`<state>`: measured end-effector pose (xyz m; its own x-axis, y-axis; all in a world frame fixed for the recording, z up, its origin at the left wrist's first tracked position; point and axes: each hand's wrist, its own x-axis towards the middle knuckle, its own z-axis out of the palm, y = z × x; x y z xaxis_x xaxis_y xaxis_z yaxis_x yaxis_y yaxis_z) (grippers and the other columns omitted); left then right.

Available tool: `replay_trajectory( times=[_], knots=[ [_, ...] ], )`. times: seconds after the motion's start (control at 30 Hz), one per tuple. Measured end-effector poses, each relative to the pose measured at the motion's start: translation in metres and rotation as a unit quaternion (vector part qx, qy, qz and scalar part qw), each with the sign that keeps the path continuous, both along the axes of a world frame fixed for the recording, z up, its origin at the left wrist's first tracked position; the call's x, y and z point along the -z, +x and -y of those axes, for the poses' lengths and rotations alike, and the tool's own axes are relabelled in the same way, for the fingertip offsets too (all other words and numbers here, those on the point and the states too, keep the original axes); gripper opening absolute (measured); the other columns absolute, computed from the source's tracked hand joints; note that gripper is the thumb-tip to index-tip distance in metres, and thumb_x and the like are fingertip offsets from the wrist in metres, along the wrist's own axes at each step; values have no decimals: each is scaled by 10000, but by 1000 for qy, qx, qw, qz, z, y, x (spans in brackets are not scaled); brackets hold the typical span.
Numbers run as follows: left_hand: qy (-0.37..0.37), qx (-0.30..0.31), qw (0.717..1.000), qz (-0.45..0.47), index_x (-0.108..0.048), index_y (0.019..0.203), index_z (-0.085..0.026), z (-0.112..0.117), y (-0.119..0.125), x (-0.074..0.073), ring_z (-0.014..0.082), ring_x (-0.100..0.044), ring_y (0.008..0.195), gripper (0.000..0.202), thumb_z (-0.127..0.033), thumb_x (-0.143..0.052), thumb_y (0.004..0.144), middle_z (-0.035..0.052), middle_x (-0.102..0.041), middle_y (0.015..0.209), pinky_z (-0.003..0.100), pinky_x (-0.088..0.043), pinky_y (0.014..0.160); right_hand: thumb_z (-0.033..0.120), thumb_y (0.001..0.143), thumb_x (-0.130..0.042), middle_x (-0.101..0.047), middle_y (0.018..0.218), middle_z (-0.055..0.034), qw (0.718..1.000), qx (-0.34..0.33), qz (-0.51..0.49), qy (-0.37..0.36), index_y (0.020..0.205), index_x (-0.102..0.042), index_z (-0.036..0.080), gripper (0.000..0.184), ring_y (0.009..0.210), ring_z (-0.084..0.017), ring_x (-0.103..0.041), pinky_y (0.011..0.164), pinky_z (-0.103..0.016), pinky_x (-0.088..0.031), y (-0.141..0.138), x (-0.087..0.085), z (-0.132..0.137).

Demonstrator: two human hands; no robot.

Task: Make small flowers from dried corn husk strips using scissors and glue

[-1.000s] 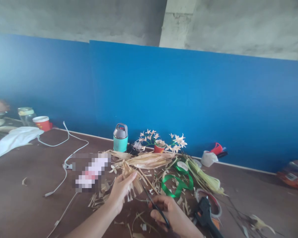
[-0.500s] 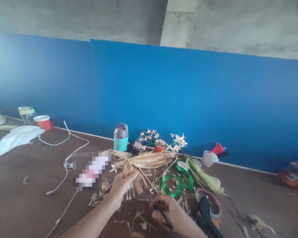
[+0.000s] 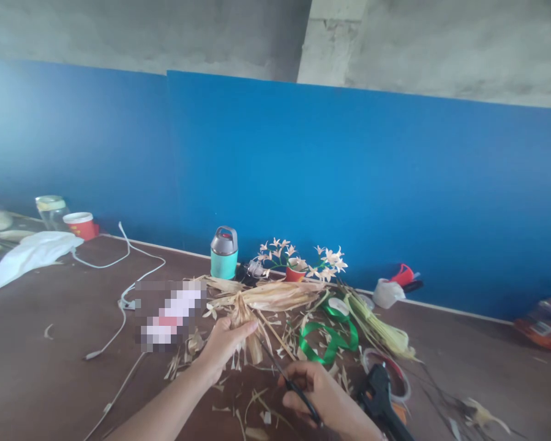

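Observation:
Pinched in my left hand [image 3: 227, 343] is a dried corn husk [image 3: 242, 313], its gathered tip pointing up and its loose strips hanging below the fingers. My right hand [image 3: 314, 392] grips black-handled scissors [image 3: 298, 392], with the blades angled up and left to the husk's lower right side. Whether the blades touch the husk I cannot tell. Behind my hands lies a pile of dried husks [image 3: 280, 296]. Small pale cut scraps [image 3: 266, 418] are scattered on the brown table around and below both hands.
Green ribbon [image 3: 319, 352], a roll of tape [image 3: 406, 383] and a black glue gun [image 3: 379, 395] lie to the right. Behind stand a turquoise flask [image 3: 224, 263] and husk flowers [image 3: 333, 263] by a red cup [image 3: 296, 273]. A white cable [image 3: 119, 324] runs at left.
My left hand and the husk have shifted slightly to the right. The scissors' handles have moved a little to the right, and the rest of the table looks the same.

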<state>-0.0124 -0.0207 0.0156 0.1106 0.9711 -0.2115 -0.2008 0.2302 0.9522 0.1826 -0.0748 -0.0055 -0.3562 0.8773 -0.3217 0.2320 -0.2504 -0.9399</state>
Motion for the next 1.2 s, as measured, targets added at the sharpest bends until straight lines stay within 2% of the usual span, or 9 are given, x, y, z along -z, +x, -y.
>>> replay_trajectory(
  times=[0.1, 0.27, 0.43, 0.67, 0.9, 1.2],
  knots=[
    [0, -4, 1000, -14, -676, 682, -137, 0, 0, 2, 136, -556, 520, 295, -390, -758, 552, 5, -646, 554, 218, -370, 524, 349, 621, -707, -453, 481, 81, 1000, -4, 4, 0, 800, -575, 142, 304, 363, -28, -350, 324, -143, -232, 0, -4, 1],
    [6, -5, 1000, -30, -674, 660, -138, 0, -1, 0, 144, -572, 548, 274, -385, -746, 569, 15, -658, 570, 218, -371, 536, 332, 643, -683, -463, 470, 78, 1000, -10, 25, 16, 796, -581, 136, 268, 355, -27, -347, 321, -143, -225, 2, -1, 0],
    [5, -25, 1000, 6, -669, 645, -145, 1, -1, -6, 131, -557, 526, 249, -371, -746, 576, 5, -652, 565, 214, -362, 513, 359, 638, -677, -499, 508, 66, 1000, -21, 2, 5, 824, -569, 131, 313, 371, -35, -392, 342, -145, -274, 1, 4, 0],
    [-9, -23, 999, 41, -676, 659, -141, 0, -2, -3, 92, -501, 460, 247, -359, -758, 578, -16, -614, 515, 194, -335, 464, 397, 574, -721, -487, 486, 72, 999, -31, -21, -17, 800, -553, 129, 389, 362, -31, -384, 345, -149, -274, -2, 2, 1],
    [-23, 15, 998, 57, -699, 713, -144, 0, -2, -2, 146, -595, 587, 311, -397, -770, 547, 33, -688, 649, 217, -408, 529, 429, 585, -722, -489, 492, 72, 999, -25, -18, -7, 797, -568, 132, 396, 364, -27, -369, 347, -151, -261, -1, 2, 1],
    [-18, 2, 998, 63, -700, 715, -144, 2, 0, -4, 120, -570, 531, 311, -384, -780, 534, 15, -671, 603, 202, -381, 478, 384, 568, -733, -494, 467, 74, 1000, -13, -18, -17, 776, -573, 129, 366, 353, -36, -374, 344, -160, -270, -4, -1, 2]
  ],
)
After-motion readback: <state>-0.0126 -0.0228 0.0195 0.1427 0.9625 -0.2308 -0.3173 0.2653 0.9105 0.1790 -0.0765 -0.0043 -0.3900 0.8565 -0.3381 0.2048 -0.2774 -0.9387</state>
